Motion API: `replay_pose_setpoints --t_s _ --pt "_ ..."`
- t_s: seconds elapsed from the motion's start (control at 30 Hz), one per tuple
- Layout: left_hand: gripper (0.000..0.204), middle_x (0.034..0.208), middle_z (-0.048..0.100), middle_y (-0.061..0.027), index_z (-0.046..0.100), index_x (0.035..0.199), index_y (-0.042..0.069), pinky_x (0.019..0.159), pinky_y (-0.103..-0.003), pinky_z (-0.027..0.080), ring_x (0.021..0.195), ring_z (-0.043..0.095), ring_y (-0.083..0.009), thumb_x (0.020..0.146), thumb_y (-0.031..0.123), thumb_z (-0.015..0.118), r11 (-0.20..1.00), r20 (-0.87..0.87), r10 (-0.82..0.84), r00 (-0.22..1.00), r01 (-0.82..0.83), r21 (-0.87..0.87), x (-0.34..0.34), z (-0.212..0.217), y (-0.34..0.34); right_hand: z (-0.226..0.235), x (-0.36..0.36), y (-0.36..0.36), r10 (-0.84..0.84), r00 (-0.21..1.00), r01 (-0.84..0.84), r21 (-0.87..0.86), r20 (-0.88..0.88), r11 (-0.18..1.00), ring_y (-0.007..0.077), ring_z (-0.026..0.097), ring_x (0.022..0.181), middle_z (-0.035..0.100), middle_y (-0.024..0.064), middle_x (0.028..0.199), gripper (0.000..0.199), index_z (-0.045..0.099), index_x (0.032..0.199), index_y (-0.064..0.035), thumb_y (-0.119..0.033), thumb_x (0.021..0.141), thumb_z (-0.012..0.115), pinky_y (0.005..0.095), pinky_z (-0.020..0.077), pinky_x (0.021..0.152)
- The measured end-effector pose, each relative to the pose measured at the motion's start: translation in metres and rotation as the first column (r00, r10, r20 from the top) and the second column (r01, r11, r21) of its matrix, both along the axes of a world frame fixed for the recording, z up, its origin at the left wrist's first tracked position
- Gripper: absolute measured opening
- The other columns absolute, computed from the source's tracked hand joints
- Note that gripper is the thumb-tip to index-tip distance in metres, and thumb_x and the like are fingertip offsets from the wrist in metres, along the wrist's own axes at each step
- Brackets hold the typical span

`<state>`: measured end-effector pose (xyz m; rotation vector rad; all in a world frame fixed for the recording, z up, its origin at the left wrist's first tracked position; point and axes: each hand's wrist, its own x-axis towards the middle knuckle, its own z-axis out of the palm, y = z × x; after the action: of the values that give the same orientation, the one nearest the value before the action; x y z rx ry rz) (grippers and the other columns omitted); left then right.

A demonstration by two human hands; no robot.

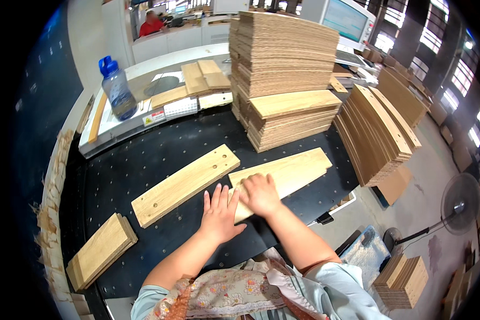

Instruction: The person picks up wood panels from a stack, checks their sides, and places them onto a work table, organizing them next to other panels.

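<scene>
A light wooden board (293,173) with a notch at its right end lies at a slant on the black table in front of me. My right hand (260,195) rests on its left part, fingers curled down; whatever is beneath them is hidden. My left hand (219,216) lies beside it, fingers stretched out, the fingertips touching the board's left end. Just left of the hands is a second wooden board (186,184) with drilled holes near its ends. A short stack of boards (102,250) sits at the table's left front.
A tall stack of boards (288,58) stands at the back, with more boards (370,136) stacked to its right. Behind the dotted black table (197,133) are a blue-capped water bottle (119,93) and loose planks (205,77). A fan (460,205) stands at the right; a person (152,25) is far back.
</scene>
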<state>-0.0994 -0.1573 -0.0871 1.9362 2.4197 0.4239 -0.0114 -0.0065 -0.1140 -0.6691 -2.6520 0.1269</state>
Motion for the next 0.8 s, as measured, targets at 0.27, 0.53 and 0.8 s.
replay_pose_setpoints --t_s 0.27,0.53,0.8 --pt "0.101 0.125 0.043 -0.0212 0.027 0.142 0.006 0.099 -0.044 0.033 0.115 0.043 -0.0351 0.058 0.034 0.076 0.987 0.07 -0.048 0.996 0.058 -0.149 0.017 0.006 -0.013 -0.002 0.039 -0.034 0.185 0.91 -0.272 -0.197 -0.371 0.942 0.0324 0.05 0.111 0.057 0.0146 0.112 0.039 0.056 0.112 -0.0016 -0.018 0.078 0.066 0.0457 0.0352 0.099" --pt "0.101 0.115 0.052 -0.0161 0.03 0.14 0.003 0.094 -0.037 0.04 0.109 0.051 -0.0291 0.055 0.024 0.081 0.996 0.664 0.061 0.745 -0.002 -0.089 0.004 0.012 -0.06 0.024 0.126 -0.049 0.345 0.737 -0.675 -0.665 -0.581 0.32 0.0242 0.061 0.089 0.064 0.0123 0.092 0.017 0.064 0.096 0.0004 -0.012 0.084 0.064 0.0324 0.047 0.079" --pt "0.09 0.121 0.046 -0.0091 0.024 0.141 0.005 0.097 -0.033 0.038 0.113 0.046 -0.0187 0.065 -0.001 0.073 0.977 0.981 -0.194 -0.003 -0.087 0.193 0.012 0.001 -0.091 -0.004 0.101 -0.069 -0.19 0.804 -0.573 -0.82 -0.563 0.005 0.0157 0.053 0.101 0.055 0.0089 0.115 0.062 0.037 0.133 -0.0031 -0.018 0.083 0.069 0.0295 0.0444 0.087"
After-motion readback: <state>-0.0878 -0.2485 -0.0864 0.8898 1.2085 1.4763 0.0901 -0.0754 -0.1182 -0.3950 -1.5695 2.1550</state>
